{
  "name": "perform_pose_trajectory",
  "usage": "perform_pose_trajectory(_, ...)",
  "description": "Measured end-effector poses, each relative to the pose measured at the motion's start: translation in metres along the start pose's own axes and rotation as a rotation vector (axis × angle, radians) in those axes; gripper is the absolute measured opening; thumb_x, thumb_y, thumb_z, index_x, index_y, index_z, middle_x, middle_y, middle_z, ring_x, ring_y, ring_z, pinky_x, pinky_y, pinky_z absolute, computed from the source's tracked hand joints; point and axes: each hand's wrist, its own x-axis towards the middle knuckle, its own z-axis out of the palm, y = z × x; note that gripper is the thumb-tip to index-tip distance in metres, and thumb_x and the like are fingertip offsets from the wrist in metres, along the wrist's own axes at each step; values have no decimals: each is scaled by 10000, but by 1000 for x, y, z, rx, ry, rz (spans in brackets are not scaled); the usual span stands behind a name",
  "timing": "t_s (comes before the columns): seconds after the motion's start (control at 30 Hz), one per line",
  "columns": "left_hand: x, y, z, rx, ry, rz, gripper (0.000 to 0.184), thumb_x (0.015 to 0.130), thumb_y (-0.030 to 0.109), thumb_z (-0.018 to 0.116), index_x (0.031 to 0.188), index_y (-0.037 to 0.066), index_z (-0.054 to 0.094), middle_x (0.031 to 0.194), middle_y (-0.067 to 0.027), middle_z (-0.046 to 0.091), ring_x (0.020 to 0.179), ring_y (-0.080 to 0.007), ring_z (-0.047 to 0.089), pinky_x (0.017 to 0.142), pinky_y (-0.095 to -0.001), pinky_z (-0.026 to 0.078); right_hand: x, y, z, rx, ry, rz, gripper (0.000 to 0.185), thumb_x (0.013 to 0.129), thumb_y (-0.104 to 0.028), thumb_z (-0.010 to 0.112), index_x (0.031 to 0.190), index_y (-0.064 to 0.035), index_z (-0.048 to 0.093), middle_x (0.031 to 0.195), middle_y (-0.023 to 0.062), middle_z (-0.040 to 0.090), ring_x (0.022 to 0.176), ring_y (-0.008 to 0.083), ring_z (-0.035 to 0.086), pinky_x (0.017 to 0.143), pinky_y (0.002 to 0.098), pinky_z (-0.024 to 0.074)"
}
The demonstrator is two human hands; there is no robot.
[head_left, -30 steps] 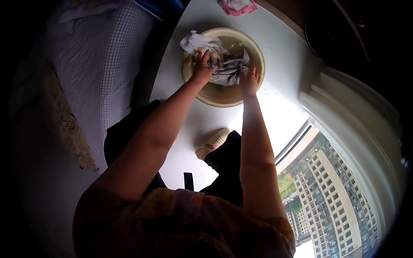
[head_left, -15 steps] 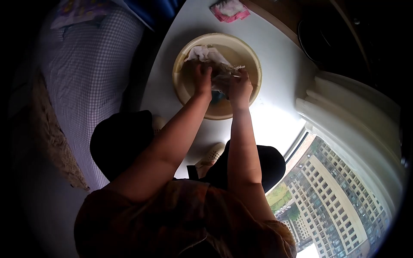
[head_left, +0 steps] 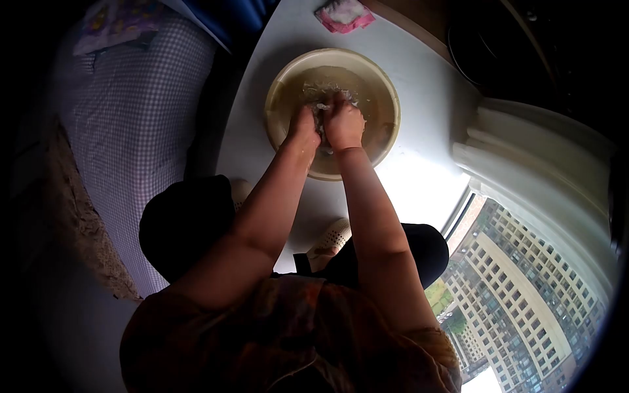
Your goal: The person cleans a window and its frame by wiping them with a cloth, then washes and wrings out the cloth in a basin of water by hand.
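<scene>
A round cream basin (head_left: pixel 391 118) holds cloudy, brownish water, and both my hands are in its middle. Bunched between them is a wet, pale cloth (head_left: pixel 321 124), mostly covered by my fingers. My left hand (head_left: pixel 304 126) is closed against the cloth's left side. From the right, my right hand (head_left: pixel 345 122) wraps over it with curled fingers. Splashes and bubbles show on the water just beyond my fingertips.
The basin stands on a pale floor (head_left: pixel 419 85). Beyond it lies a pink and white packet or cloth (head_left: pixel 345 16). A checkered bedcover (head_left: pixel 151 111) hangs at left, white curtains (head_left: pixel 524 150) and a window at right. My slippered feet are below the basin.
My hands have come together in the basin. The cloth, spread out and partly raised before, is now squeezed into a small bunch low at the water.
</scene>
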Motion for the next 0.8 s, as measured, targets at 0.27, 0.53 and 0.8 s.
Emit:
perform_pose_trajectory(0.27, 32, 19, -37, 480, 53, 34, 571, 788, 319, 611, 1342, 278, 475, 1335, -20, 477, 1162, -203, 437, 841, -410, 357, 11, 110, 51, 15, 213, 120, 602, 868, -358, 592, 1344, -60, 376, 1175, 250, 587, 1101, 453, 550, 955, 473, 441)
perform_pose_trajectory(0.53, 45, 6, -26, 346, -119, -46, 746, 851, 519, 602, 1469, 213, 318, 1356, -77, 467, 1193, -240, 461, 806, -461, 474, -51, -37, -23, 554, 89, 44, 197, 909, -150, 529, 1009, 9, 590, 797, 220, 656, 770, 402, 655, 689, 430, 500)
perform_pose_trajectory(0.8, 51, -5, -42, -74, -461, -126, 557, 955, 440, 425, 1386, 89, 440, 1336, -106, 516, 1168, -240, 528, 953, -415, 472, -67, -76, -30, 235, -86, -154, 273, 898, -255, 575, 1096, -68, 577, 943, 239, 658, 817, 414, 649, 726, 475, 521)
